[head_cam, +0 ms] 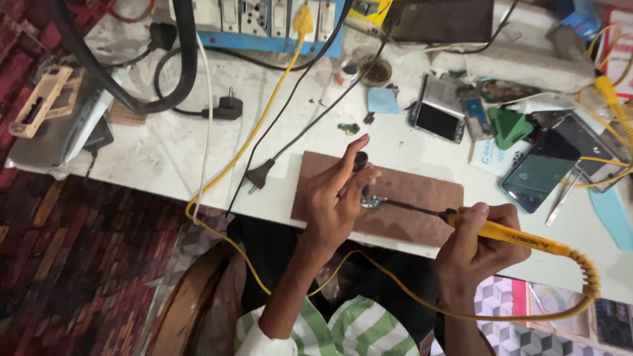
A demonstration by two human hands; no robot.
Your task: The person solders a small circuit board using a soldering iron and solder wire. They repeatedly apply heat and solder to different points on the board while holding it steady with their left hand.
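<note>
Steadying the small blue circuit board (373, 202) at frame centre, my left hand (337, 194) pinches a black tool (361, 162); my right hand (476, 240) grips the yellow-handled soldering iron (521, 237), tip meeting board.

Phone repair workshop: soldering iron (521, 237), opened phones (438, 118), power strip (270, 20).

Bare brown board (422, 191) right of the circuit board (373, 202); cables (264, 125) and phones (537, 173) crowd the sides.
</note>
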